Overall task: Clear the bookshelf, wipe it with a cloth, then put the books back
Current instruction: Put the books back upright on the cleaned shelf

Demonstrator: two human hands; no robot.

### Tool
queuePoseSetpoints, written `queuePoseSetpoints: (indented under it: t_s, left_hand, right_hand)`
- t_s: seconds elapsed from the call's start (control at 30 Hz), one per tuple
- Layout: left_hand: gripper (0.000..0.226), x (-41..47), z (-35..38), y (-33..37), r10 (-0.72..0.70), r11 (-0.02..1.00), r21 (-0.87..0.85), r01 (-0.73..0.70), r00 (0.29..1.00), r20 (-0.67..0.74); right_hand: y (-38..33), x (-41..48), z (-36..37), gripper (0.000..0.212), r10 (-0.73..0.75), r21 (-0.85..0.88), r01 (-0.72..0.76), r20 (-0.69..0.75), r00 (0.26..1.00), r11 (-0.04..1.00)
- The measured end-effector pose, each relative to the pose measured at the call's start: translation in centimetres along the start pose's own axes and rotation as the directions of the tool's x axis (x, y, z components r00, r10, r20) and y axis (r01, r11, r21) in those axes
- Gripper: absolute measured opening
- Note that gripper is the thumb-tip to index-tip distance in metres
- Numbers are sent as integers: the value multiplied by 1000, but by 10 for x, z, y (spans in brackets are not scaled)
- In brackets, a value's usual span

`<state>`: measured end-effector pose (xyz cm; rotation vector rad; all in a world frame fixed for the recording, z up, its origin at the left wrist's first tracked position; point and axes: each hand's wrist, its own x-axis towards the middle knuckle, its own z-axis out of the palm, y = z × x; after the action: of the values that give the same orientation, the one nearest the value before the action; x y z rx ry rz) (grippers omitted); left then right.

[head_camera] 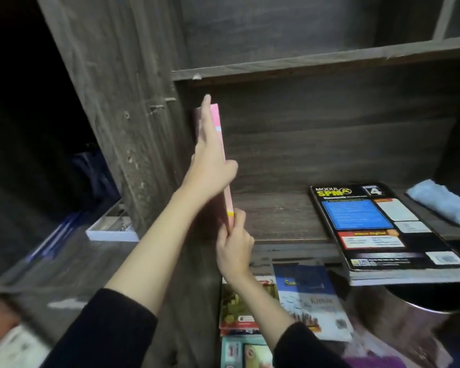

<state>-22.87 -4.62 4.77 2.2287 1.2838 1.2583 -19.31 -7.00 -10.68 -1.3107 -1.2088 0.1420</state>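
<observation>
Pink book (221, 139) up on end, spine towards us, tucked at the far left of the bookshelf (133, 102), just beside its side wall, over the middle shelf board (276, 216). Both hands are on it. The left hand (210, 166) lies along the book's left face, fingers straight and pointing up nearly to its top corner, thumb hooked across the spine, so the book is clamped between thumb and fingers. The right hand (235, 248) comes in below and pinches the bottom end of the spine, by the yellow band, fingers curled tight.

Further right on the same board, a black workbook (377, 229) lies flat, well apart from the hands, its near end jutting out past the front edge. Beyond it, at the far right, a folded blue cloth (441, 203) sits on the shelf.

The pink book shows edge-on only, neither cover readable. Its foot is hidden behind the right hand, so whether it rests on the board I cannot tell. Below the shelf lies a pile of books (303, 296), blurred, partly covered by the right forearm and cut off at the bottom of the view.
</observation>
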Motion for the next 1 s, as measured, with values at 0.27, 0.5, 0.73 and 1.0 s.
queuePoseSetpoints:
  t_s: [0.27,0.5,0.73,1.0]
  left_hand:
    - [102,-13,5,-35,-50,990,-142,23,979,-195]
    - [106,-18,8,-46,-46,988,-156,16,980,-192]
    - [96,-18,9,-52,-66,979,-204,-5,938,-339]
    - [93,-9,17,-54,-50,997,45,68,941,-335]
  right_hand:
    - [16,8,15,50,61,-179,25,458,887,984]
    - [26,11,18,74,99,-299,116,618,780,947]
    - [32,0,32,81,170,-348,84,636,753,934]
    - [38,24,43,81,190,-375,84,637,747,923]
